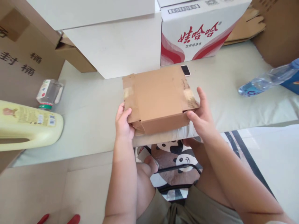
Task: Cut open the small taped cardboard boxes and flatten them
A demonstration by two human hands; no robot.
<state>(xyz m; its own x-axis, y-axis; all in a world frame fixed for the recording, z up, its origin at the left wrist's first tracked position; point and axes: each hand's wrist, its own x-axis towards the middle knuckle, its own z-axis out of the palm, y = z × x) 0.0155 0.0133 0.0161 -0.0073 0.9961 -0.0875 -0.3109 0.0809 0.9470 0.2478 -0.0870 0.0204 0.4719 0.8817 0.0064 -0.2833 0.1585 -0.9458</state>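
A small brown cardboard box [161,93] lies on the cloth-covered bench, close to its front edge, with flaps folded out at both sides. My left hand [123,121] grips its left flap, thumb on top and fingers underneath. At the opposite side, my right hand [201,116] holds the right front corner with the thumb against it, while one finger points up. Worn tape pieces cling to both flaps. Just behind the box's far right corner rests a small dark-screened device [186,70].
Behind stand a large white box [116,49] and a white-and-red carton [193,37]. On the left are a yellow jug [30,124] and a clear plastic jar [50,91]. A clear bottle [261,82] lies at right. Below, my legs flank a panda-patterned surface [173,161].
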